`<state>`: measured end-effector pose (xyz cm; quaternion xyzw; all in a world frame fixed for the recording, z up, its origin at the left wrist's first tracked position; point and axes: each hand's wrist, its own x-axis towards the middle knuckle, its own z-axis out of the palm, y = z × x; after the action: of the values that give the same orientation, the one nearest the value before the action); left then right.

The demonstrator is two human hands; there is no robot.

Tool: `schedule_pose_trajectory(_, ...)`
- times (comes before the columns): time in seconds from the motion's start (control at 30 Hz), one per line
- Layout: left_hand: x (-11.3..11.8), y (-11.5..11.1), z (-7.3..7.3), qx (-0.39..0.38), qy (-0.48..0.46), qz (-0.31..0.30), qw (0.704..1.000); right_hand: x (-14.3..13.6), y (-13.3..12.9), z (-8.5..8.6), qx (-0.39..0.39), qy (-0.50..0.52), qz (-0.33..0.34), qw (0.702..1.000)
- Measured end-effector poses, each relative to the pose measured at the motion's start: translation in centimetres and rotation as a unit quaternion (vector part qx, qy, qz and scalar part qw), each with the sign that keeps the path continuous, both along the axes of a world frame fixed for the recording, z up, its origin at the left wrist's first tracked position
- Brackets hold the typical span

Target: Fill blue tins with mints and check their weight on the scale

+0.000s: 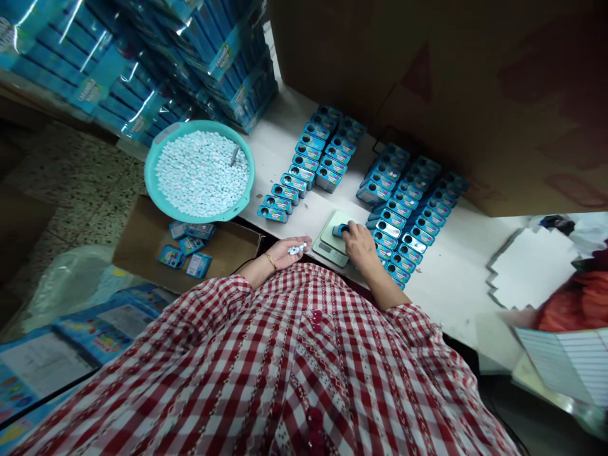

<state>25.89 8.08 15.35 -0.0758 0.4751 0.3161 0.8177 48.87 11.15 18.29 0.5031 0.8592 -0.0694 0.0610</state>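
Blue tin [337, 230] is over scale [331, 253], white pellets [297, 249] in left palm [285, 254].

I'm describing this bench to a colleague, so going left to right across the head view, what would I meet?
Turquoise basin of white pellets, left hand with pellets in its palm, scale, right hand holding a small blue tin, jagged-edged white stack.

The lettering on blue packs [237, 76] and tins [309, 152] is too blurred to read.
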Motion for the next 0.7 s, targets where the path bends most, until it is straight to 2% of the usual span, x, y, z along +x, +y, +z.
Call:
schedule_pose_trajectory(0.1,0.1,0.1,0.4,-0.002,-0.006,0.004,1.000,1.1,-0.6,0.0,0.011,0.092,-0.048,0.994)
schedule_pose_trajectory(0.2,-0.1,0.1,0.7,-0.005,-0.006,0.024,1.000,3.5,-1.0,0.0,0.060,0.200,-0.129,0.969)
schedule_pose_trajectory(0.33,-0.2,0.0,0.8,-0.002,-0.004,0.047,0.999,5.8,-1.7,-0.6,0.107,0.244,-0.201,0.943)
schedule_pose_trajectory(0.7,-0.6,-0.2,0.7,0.011,0.000,0.067,0.998,4.1,-1.7,-1.4,0.086,0.205,-0.173,0.960)
